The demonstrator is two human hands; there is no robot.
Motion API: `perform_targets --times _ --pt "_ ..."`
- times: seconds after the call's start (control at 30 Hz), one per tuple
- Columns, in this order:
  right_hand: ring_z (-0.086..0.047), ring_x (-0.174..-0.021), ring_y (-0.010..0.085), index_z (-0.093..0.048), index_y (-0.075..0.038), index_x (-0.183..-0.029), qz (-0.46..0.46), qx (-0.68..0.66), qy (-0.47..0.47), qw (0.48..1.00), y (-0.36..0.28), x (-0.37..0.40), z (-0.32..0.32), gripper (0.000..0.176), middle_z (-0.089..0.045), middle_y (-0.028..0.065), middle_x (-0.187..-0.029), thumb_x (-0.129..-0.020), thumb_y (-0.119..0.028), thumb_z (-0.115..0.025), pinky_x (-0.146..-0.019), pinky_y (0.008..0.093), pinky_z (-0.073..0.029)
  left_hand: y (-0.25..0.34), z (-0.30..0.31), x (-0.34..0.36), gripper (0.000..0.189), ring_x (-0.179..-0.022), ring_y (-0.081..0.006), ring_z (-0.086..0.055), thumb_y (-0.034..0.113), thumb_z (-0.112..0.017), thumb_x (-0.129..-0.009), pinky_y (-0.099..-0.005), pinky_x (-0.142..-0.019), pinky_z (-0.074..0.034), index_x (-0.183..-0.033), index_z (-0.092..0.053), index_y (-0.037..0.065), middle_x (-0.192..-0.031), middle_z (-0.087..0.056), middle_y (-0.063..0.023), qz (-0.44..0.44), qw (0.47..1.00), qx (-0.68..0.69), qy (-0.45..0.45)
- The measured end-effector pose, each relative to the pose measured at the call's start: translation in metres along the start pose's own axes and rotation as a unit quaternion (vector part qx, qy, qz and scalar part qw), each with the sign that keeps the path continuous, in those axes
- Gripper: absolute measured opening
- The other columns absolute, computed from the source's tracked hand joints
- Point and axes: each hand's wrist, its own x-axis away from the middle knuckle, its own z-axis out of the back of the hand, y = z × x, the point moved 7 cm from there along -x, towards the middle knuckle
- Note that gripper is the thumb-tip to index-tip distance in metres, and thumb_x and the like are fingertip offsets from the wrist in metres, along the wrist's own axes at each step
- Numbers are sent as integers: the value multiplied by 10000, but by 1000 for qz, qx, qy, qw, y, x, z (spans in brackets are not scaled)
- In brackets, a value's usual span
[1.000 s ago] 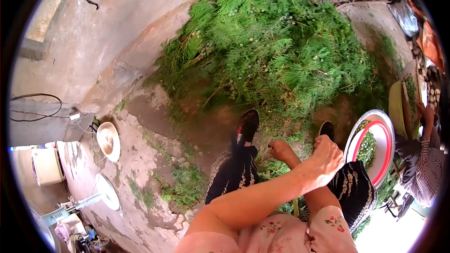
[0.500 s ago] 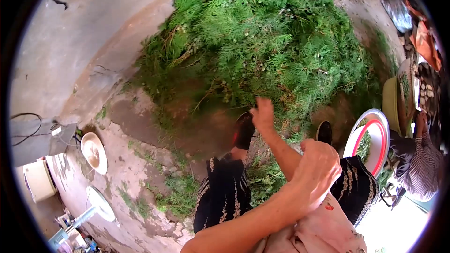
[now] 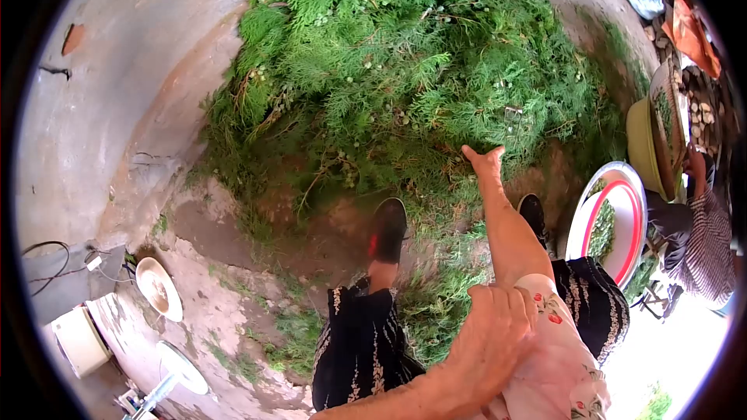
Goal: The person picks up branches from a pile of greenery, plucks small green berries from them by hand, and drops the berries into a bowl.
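A large heap of green conifer branches with small round cones covers the ground ahead. At its lower edge is my right hand, reaching out with thumb and fingers apart and touching or close to the foliage. My left hand is curled, its fingers pressed on the pink floral sleeve of my right arm. The fingertips are partly hidden. My feet in dark shoes stand below the heap.
A white basin with a red ring holds green bits at the right. Behind it are a yellow-green tub and a seated person in a checked top. At left are a round pan and a fan.
My right hand has moved right and stretched forward to the heap's edge. My left hand has moved down to the right sleeve. The view has shifted slightly.
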Motion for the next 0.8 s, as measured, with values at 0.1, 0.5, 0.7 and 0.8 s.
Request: perform_targets --times 0.1,0.5,0.7,0.8 --pt "-495 -1125 336 -219 66 -1346 -3 -41 12 999 19 -20 -12 1045 -448 251 -1270 -630 -458 -773 -914 411 -433 6 -4 -8 266 -686 -172 -503 132 -539 -705 -291 -584 -358 -903 -584 -39 -737 -546 -96 -3 1000 -11 -17" --pt "-486 -1136 320 -352 100 -1264 44 -54 44 997 4 5 -9 873 -455 244 -1267 -629 -271 -822 -873 407 -452 15 -6 -29 275 -682 -162 -521 164 -574 -669 -278 -572 -351 -879 -582 -13 -737 -552 -80 -18 999 -7 -38" --pt "-483 -1121 318 -377 117 -1249 -19 -93 -144 985 -5 4 9 742 -465 230 -1264 -705 -209 -761 -892 408 -417 17 -2 -37 321 -674 -155 -517 177 -608 -619 -275 -568 -350 -876 -581 -13 -727 -544 -72 -8 999 -25 -20" --pt "-514 -1064 275 -362 107 -1289 6 -137 -129 982 -28 55 36 731 -523 199 -1202 -719 -174 -723 -868 383 -417 16 7 -41 340 -680 -150 -506 179 -619 -602 -272 -568 -344 -880 -579 -13 -710 -519 -55 -32 998 -33 -44"
